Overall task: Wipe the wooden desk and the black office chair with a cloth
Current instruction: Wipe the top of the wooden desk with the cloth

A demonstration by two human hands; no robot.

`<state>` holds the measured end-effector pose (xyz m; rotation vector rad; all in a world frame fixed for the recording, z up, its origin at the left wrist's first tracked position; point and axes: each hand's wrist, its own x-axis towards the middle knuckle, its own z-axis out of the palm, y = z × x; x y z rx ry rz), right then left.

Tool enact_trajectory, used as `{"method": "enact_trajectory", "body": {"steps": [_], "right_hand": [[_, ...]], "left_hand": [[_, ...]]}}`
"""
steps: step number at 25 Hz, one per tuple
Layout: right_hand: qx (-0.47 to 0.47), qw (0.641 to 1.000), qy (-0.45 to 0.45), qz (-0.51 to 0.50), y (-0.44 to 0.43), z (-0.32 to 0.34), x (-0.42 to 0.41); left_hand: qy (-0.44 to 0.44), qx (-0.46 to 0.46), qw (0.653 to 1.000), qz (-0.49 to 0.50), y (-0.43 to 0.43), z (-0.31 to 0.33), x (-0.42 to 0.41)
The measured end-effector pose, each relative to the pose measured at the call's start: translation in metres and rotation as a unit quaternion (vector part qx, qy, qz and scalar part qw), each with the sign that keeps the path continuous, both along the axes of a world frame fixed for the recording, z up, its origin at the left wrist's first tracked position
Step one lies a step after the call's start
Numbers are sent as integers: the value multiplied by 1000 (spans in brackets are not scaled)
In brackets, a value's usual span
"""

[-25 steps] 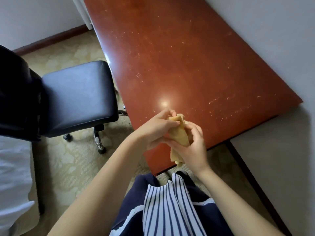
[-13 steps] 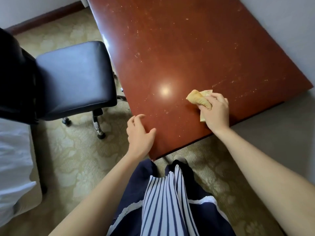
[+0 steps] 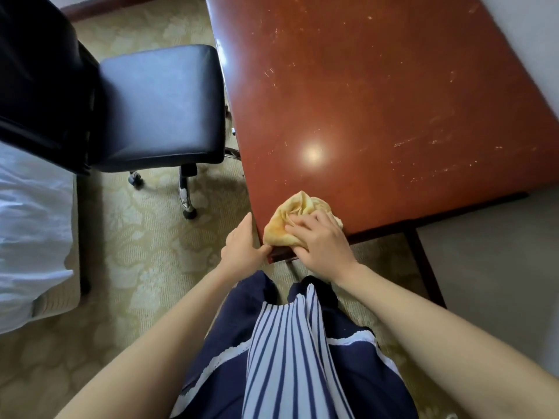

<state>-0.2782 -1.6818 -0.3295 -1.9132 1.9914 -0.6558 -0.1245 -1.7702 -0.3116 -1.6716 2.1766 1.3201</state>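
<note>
A reddish-brown wooden desk (image 3: 378,101) fills the upper right; its top shows pale scratches and specks. On its near left corner lies a crumpled yellow cloth (image 3: 292,214), pressed down by my right hand (image 3: 320,240), whose fingers spread over it. My left hand (image 3: 242,246) rests against the desk's near left edge beside the cloth, thumb touching the corner, holding nothing. The black office chair (image 3: 157,107) stands left of the desk, its padded seat facing the desk edge and its backrest at the far left.
A white bed cover (image 3: 30,231) reaches in from the left edge. Patterned beige carpet (image 3: 136,252) covers the floor. A pale wall (image 3: 499,282) runs along the right, close to the desk. The chair's wheeled base (image 3: 187,195) sits near the desk's left edge.
My right hand slid the cloth from the middle of the near edge leftward to the near left corner. My left hand stayed at the desk's edge, now beside the cloth.
</note>
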Motion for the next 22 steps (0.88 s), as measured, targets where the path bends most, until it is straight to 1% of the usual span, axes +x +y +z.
{"method": "enact_trajectory", "body": {"steps": [2,4,6,9,11,13,15,17,19,22], "right_hand": [[5,998,26,52,22,0,-22],[19,997,51,51,38,1,-54],[33,997,69,8,43,4,-88],[57,992,53,-100,26,9,-125],[56,984,43,-164,1,8,-131],[47,974,36,-217,-34,4,-128],[65,969,43,-234,-72,-1,-115],[96,976,54,-187,-100,-4,-91],[110,988,47,-98,-113,-6,-60],[88,996,32,15,-101,-10,-26]], "left_hand": [[-15,-10,999,-37,-3,0,-2],[-46,-33,997,-61,-4,0,-4],[-65,-50,994,-67,-2,-1,-3],[-62,-58,994,-65,1,-2,-1],[-77,-60,993,-70,1,-3,2],[-111,-57,989,-79,1,-5,2],[-135,-56,986,-86,2,-5,2],[-144,-57,984,-92,-1,-3,1],[-151,-57,982,-99,-3,-3,3],[-162,-64,977,-121,-5,-5,7]]}}
